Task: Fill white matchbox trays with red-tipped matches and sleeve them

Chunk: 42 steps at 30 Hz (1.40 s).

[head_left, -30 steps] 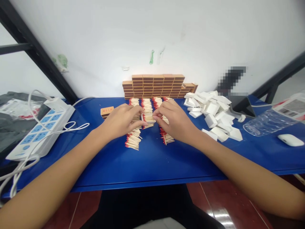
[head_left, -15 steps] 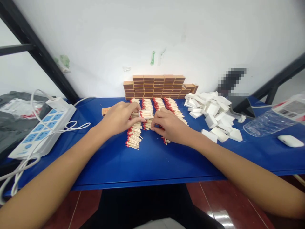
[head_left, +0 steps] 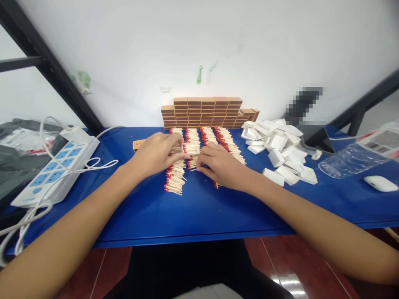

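My left hand (head_left: 158,153) pinches the left end of a small white matchbox tray (head_left: 195,152), with matches lying inside it. My right hand (head_left: 220,164) is closed just right of the tray, its fingertips on a match (head_left: 193,169) at the near end of a row. Red-tipped matches lie in several rows under and around both hands; the leftmost row (head_left: 175,180) reaches nearest to me. Part of the rows is hidden by my hands. An orange matchbox cover (head_left: 137,144) shows partly behind my left wrist.
Brown matchboxes (head_left: 202,113) are stacked against the wall. White matchbox trays (head_left: 280,143) lie heaped on the right, near a dark-screened device (head_left: 314,139), a clear plastic bottle (head_left: 339,162) and a white mouse (head_left: 380,183). A power strip (head_left: 59,166) with cables lies left on the blue table (head_left: 199,216).
My right hand has shifted slightly left and down, and a match now shows at its fingertips. My left hand and the tray stay in place.
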Available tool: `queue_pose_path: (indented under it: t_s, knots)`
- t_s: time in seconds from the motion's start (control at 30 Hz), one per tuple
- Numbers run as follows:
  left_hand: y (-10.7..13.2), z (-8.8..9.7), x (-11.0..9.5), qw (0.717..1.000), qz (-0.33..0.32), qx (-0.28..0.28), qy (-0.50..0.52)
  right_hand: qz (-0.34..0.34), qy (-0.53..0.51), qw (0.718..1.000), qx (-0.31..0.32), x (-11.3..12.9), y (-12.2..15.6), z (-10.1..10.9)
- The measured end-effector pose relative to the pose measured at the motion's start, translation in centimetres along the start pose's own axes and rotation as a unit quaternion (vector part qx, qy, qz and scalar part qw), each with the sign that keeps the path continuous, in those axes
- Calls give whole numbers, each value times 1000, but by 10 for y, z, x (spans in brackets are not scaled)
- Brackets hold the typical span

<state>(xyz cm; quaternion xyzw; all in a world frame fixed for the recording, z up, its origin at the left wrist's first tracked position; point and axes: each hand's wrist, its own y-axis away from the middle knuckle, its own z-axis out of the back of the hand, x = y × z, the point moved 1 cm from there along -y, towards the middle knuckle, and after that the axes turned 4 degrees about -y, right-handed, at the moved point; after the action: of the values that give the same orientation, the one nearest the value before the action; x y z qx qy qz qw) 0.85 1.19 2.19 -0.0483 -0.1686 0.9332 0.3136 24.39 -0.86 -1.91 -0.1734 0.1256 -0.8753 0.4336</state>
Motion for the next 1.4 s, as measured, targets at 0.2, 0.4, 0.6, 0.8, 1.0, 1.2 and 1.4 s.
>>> queue_pose_path:
  t_s: [0.2, 0.4, 0.6, 0.8, 1.0, 1.2, 1.4]
  knots:
    - [0, 0, 1, 1000, -3, -1, 0, -2, -7, 1000, 0, 2, -1, 1]
    - [0, -1, 1, 1000, -3, 0, 0, -6, -1, 1000, 16, 3, -1, 0]
    - [0, -1, 2, 1000, -4, 4, -5, -3, -26, 1000, -11, 6, 0, 9]
    - [-1, -5, 0, 999, -41, 22, 8, -42, -12, 995, -88, 9, -4, 21]
    - [1, -10, -8, 997, -81, -11, 15, -41, 4, 995, -93, 7, -6, 15]
    - [0, -10, -4, 997, -72, -2, 0, -41, 2, 992, -119, 7, -5, 17]
    - [-2, -4, 7, 999, -16, 4, -38, -3, -12, 995, -101, 2, -3, 9]
